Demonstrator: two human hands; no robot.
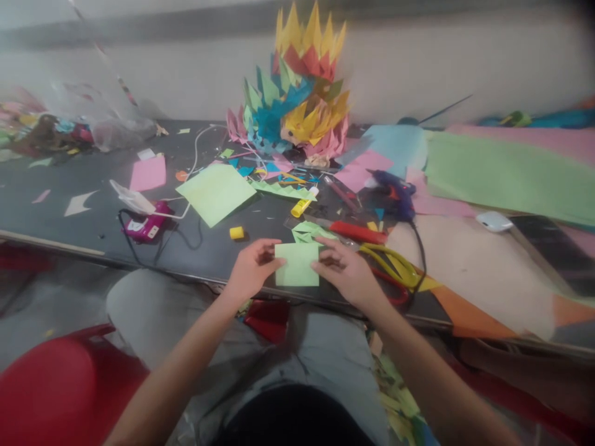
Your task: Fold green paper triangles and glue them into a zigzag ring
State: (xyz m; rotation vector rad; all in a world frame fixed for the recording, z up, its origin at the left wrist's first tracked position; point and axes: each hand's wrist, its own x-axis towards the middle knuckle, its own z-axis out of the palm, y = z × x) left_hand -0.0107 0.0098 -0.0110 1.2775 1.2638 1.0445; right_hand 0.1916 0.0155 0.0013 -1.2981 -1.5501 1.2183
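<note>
A small light-green paper piece (pixel 297 265) is held up at the table's front edge. My left hand (pixel 253 266) pinches its left side, thumb in front and fingers behind. On the right side, my right hand (pixel 344 269) grips it the same way. Just behind it lies a folded green paper piece (pixel 312 231). Beyond that are an uncapped yellow glue stick (pixel 304 203) and its yellow cap (pixel 237 233). A larger pale-green sheet (pixel 216 193) rests to the left. Red-handled scissors (pixel 357 232) lie close to my right hand.
A colourful folded-paper model (pixel 297 93) stands at the back. A glue gun (pixel 395 192) with a cable, yellow-handled scissors (pixel 390 263) and a dark phone (pixel 553 248) are on the right. At left sits a magenta power adapter (pixel 147 223). A red stool (pixel 51 390) stands below.
</note>
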